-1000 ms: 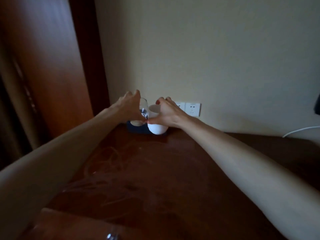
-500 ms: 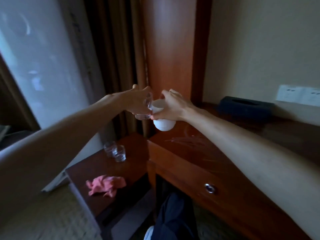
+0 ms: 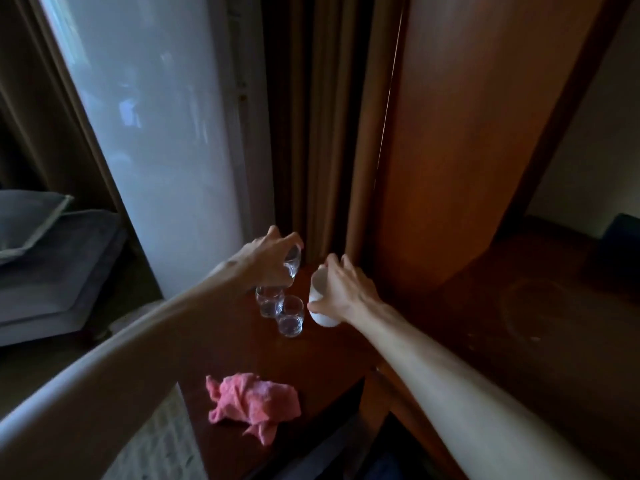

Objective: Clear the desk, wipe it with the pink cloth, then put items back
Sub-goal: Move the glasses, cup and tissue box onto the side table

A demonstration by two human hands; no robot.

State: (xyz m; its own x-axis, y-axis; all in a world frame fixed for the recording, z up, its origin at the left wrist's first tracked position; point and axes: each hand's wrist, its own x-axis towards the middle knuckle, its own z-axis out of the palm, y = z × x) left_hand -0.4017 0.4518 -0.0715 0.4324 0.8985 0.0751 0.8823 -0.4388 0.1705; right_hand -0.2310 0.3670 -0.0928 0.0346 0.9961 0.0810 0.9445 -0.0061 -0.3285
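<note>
Pink cloth [image 3: 252, 400] lies crumpled on low side tabletop [image 3: 322, 362], near front edge. Left hand [image 3: 268, 259] grip grasping clear glass [image 3: 292, 265] above two standing glasses [image 3: 278, 310]. Right hand [image 3: 346, 292] grip grasping white cup [image 3: 320, 299] just beside them. Desk [image 3: 519, 306] at right.

The left hand [image 3: 268, 259] is covering most of the glass [image 3: 292, 265] it is gripping, so only the right side is showing. The right hand [image 3: 341, 294] is hiding the right side of the white cup [image 3: 317, 296]. The dark box [image 3: 623, 233] on the bench [image 3: 519, 323] is being cut off by the right edge.
</note>
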